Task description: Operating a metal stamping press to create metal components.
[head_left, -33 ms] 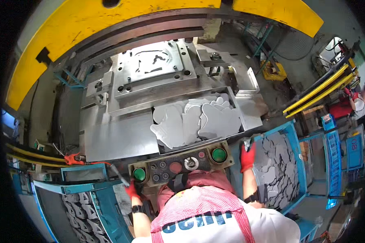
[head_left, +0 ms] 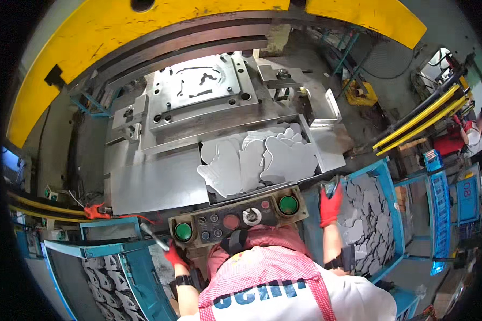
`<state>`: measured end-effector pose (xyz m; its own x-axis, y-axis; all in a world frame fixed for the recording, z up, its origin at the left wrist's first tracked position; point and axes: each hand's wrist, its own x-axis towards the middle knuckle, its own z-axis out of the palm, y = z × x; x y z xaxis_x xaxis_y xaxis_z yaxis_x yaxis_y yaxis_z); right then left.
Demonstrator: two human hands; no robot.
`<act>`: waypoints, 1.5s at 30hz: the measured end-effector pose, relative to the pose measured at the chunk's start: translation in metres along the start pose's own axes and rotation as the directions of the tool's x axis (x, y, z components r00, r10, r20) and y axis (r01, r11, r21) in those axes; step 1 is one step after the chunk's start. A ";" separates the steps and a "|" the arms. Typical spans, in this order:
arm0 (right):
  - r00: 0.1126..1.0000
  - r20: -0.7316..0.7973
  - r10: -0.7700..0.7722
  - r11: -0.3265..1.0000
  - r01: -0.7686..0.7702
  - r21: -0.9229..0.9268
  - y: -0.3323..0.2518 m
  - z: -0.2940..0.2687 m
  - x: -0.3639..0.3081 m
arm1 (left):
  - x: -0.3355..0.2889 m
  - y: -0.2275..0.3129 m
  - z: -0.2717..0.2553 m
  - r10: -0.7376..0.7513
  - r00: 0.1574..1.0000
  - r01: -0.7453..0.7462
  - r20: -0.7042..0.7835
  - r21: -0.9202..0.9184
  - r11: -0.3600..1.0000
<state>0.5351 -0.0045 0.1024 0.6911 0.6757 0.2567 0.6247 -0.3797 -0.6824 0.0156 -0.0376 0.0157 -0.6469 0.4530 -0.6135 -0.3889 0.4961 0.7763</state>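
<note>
My left hand (head_left: pixel 175 255), in a red glove, is closed round a slim silver metal rod (head_left: pixel 155 237) with a thicker far end. The rod slants up and left beside the control panel (head_left: pixel 235 216). My right hand (head_left: pixel 330 206), also red-gloved, is raised to the right of the panel. At its fingertips is something small and shiny that I cannot make out. Just right of that hand stands a blue bin (head_left: pixel 389 187) of dark, flat metal pieces (head_left: pixel 367 222). Grey flat metal blanks (head_left: pixel 289 159) lie piled in a tray ahead of the panel.
Farther off, a steel die (head_left: pixel 198 85) sits on the press bed under a yellow press frame (head_left: pixel 144 27). A bare metal plate (head_left: pixel 158 184) adjoins the blanks. Another blue bin (head_left: pixel 136 270) with stamped parts stands at lower left. A person (head_left: pixel 466 136) is at far right.
My left hand has moved slightly down and left, and the rod's far end swings left and down. The right hand has shifted slightly right.
</note>
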 end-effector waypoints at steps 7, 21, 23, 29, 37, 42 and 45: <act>0.896 0.345 -0.279 0.950 0.204 0.238 -0.085 -0.029 0.053 | -0.076 0.064 0.004 0.295 0.946 -0.313 -0.132 -0.145 0.939; 0.778 0.589 0.218 0.918 0.042 -0.394 -0.119 0.025 0.071 | -0.079 0.076 0.075 0.430 0.895 -0.399 0.119 -0.219 0.890; 0.859 0.499 0.111 0.982 -0.017 -0.188 -0.102 0.032 0.064 | -0.093 0.088 0.087 0.417 0.871 -0.363 0.262 -0.229 0.903; 0.918 0.389 0.073 0.720 -0.319 0.617 -0.073 0.035 0.055 | -0.142 0.158 0.160 0.635 0.477 -0.843 0.608 0.114 0.525; 0.981 0.188 -0.055 0.940 -0.013 0.340 -0.089 0.038 0.054 | -0.057 0.260 0.282 0.486 0.374 -0.821 0.790 0.038 0.569; 0.984 0.168 -0.066 0.879 -0.023 0.477 -0.063 0.053 0.066 | -0.124 0.296 0.324 0.184 0.636 -0.672 0.750 0.420 0.610; 0.950 0.310 0.043 0.670 -0.257 0.696 -0.066 0.057 0.073 | -0.076 0.277 0.332 0.194 0.552 -0.656 0.811 0.279 0.701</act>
<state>0.5229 0.1062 0.1271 0.5708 0.8211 0.0025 -0.0123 0.0115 -0.9999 0.1755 0.3113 0.2291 0.0989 0.9470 -0.3055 0.3348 0.2574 0.9064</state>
